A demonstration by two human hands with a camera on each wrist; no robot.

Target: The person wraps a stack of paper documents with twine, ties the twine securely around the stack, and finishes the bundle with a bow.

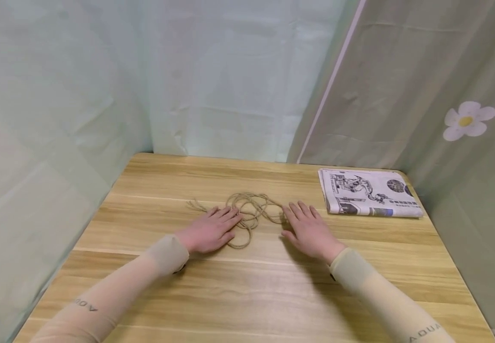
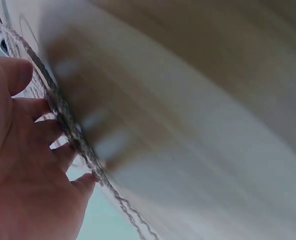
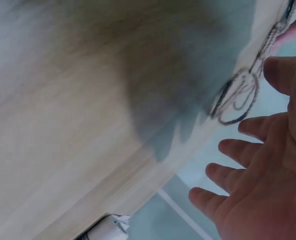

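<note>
A loose tangle of brown twine (image 1: 252, 209) lies on the wooden table (image 1: 247, 286) near its middle. My left hand (image 1: 213, 228) lies flat on the table with straight fingers, and its fingertips rest on the left side of the twine. My right hand (image 1: 307, 226) is spread palm down just right of the tangle, fingertips at its edge. In the left wrist view the twine (image 2: 70, 130) runs along the fingertips of the left hand (image 2: 28, 150). In the right wrist view the right hand (image 3: 268, 170) hovers slightly off the table, close to the twine loops (image 3: 238, 97).
A folded newspaper (image 1: 369, 193) lies at the table's far right corner; its edge (image 3: 105, 230) shows in the right wrist view. Pale green curtains (image 1: 230, 85) close off the back, left and right sides of the table.
</note>
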